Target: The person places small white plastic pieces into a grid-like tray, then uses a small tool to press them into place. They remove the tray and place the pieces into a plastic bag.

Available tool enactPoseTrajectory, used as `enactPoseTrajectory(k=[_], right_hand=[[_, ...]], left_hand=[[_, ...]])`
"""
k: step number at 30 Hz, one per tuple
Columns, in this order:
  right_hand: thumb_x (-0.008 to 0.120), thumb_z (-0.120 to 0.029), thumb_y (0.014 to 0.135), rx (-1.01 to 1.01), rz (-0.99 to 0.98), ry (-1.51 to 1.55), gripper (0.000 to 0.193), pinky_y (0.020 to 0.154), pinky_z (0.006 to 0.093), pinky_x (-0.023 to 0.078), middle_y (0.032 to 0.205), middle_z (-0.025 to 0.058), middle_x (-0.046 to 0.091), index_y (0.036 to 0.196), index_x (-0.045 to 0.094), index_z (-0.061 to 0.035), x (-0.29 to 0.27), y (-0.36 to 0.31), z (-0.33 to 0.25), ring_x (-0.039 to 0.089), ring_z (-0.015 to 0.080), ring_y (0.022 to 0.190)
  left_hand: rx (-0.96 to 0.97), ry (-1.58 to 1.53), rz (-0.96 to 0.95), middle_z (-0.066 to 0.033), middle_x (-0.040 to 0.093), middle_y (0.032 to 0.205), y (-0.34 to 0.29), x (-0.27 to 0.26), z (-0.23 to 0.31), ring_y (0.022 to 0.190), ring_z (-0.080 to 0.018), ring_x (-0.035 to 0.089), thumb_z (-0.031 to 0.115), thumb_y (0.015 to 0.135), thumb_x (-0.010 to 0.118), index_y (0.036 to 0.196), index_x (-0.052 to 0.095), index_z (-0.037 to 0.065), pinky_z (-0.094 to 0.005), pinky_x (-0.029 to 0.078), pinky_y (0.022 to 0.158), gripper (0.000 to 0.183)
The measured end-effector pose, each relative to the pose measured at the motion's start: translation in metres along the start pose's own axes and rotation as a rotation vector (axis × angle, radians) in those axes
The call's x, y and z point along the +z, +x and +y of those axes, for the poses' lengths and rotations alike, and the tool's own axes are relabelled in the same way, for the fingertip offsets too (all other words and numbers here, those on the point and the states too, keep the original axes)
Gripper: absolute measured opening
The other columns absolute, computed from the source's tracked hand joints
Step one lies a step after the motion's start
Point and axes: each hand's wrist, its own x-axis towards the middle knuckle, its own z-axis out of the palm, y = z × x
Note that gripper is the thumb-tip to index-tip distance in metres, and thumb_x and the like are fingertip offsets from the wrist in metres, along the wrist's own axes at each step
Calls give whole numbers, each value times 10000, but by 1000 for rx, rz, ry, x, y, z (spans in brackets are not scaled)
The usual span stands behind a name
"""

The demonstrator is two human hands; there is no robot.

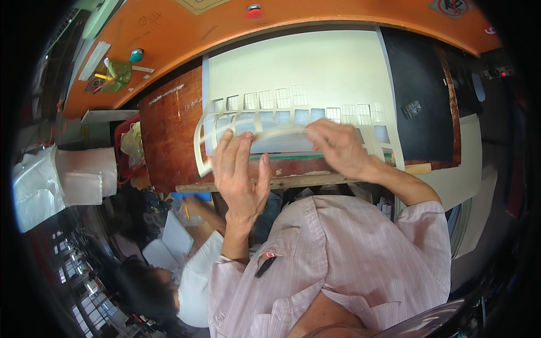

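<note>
A large cream card sheet point(298, 62) lies before me, with rows of rectangular windows punched through its near part. Some windows show blue-grey beneath, while others still hold small ruled pieces point(349, 114). At the left, narrow strips point(202, 147) of the sheet's cut frame curl up off the surface. My right hand point(344, 149) pinches a motion-blurred strip with thumb and fingers over the near windows. Palm down, my left hand point(239, 177) is at the near left edge, its fingers stretched out and thumb apart. Its fingertips meet the curled strips or hover just over them; I cannot tell which.
Reddish-brown board point(172, 129) flanks the sheet on the left, a black panel point(420, 96) on the right. Behind runs an orange machine beam point(197, 28) with a red button point(255, 11) and a green button point(136, 55). A person in white point(200, 281) sits close at my left.
</note>
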Motion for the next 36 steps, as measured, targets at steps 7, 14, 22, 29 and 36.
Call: enactPoseTrajectory(k=[7,14,22,29,36], right_hand=[[569,-262,1062,134,86,128,351,591,305,471,724,73,664,1044,735,48,-43,31,-5,596,129,635],[597,-298,1050,206,119,161,365,599,254,411,643,36,639,1076,739,37,-55,45,-5,527,73,634],[606,-310,1048,155,174,52,369,607,258,405,651,27,648,1102,735,31,-74,60,-20,517,59,653],[626,-359,1036,128,198,-31,387,583,263,380,644,12,647,1065,758,3,-88,80,-26,503,52,641],[637,-360,1030,105,197,-46,391,577,260,394,641,13,650,1042,755,13,-87,83,-28,521,49,641]], left_hand=[[-378,-207,453,-189,673,1159,-14,49,-45,1072,-333,651,-14,920,636,1122,668,-62,-420,507,970,210],[-265,-239,57,-254,580,1352,5,177,-83,1318,-419,498,150,938,668,1319,579,-74,-503,368,1133,451],[-195,-31,73,-246,552,1415,11,215,-84,1360,-419,465,134,968,624,1343,578,-68,-521,331,1151,428],[-158,-22,119,-237,571,1377,18,200,-64,1346,-418,461,214,902,704,1301,582,-78,-530,319,1159,509],[-275,-197,113,-229,582,1242,41,231,-6,1163,-405,525,250,792,814,1293,565,-45,-501,381,1035,633]])
